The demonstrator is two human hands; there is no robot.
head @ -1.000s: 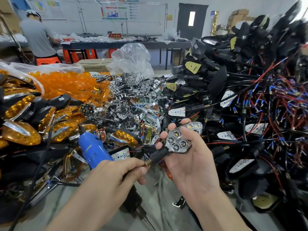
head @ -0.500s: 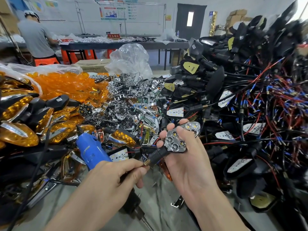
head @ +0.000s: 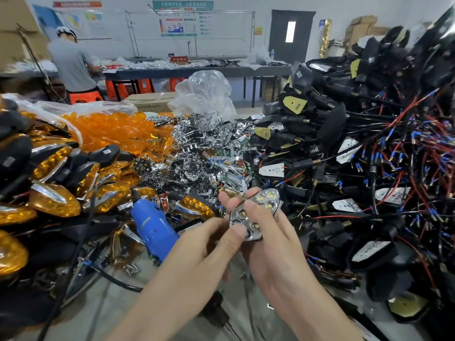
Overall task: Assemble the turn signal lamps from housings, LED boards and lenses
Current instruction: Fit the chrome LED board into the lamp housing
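My right hand (head: 273,254) grips a turn signal lamp housing from below, its fingers curled round the far side. A chrome reflector (head: 262,205) with several round LED cups lies in the housing, facing up. My left hand (head: 209,249) pinches the reflector's near left edge, thumb on top. The housing's black body is hidden behind both hands. Supply piles lie behind: orange lenses (head: 110,129), chrome reflectors (head: 197,153), and black housings with LED boards and wires (head: 344,156).
A blue electric screwdriver (head: 155,230) lies on the grey table just left of my hands, its cord trailing forward. Finished amber lamps (head: 49,183) are heaped at the left. Loose screws (head: 130,268) lie nearby. A person (head: 71,65) works at a far table.
My left hand has left the housing's black stem and moved up onto the reflector. The lamp has turned and come closer in my right hand.
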